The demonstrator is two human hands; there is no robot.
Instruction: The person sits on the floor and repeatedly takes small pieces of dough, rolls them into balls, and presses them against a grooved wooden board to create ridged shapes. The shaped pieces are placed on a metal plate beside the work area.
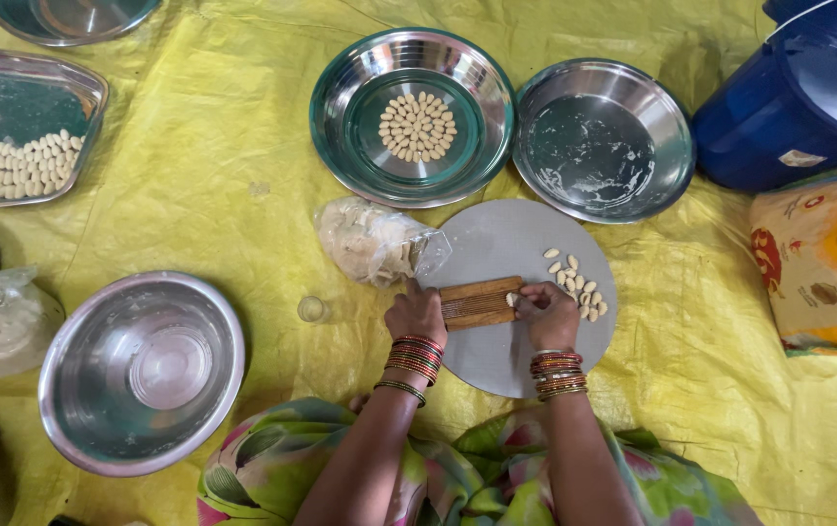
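A small ridged wooden board lies on a round grey slab in front of me. My left hand grips the board's left end. My right hand is closed at its right end, pressing a small pale dough piece against the ridges. Several shaped pale dough pieces lie on the slab just beyond my right hand. A clear plastic bag of dough rests at the slab's left edge.
A steel plate holding several shaped pieces and a floury steel dish sit beyond the slab. A steel bowl stands at the left, a tray with rows of pieces far left, a blue bucket at the right. Everything lies on a yellow sheet.
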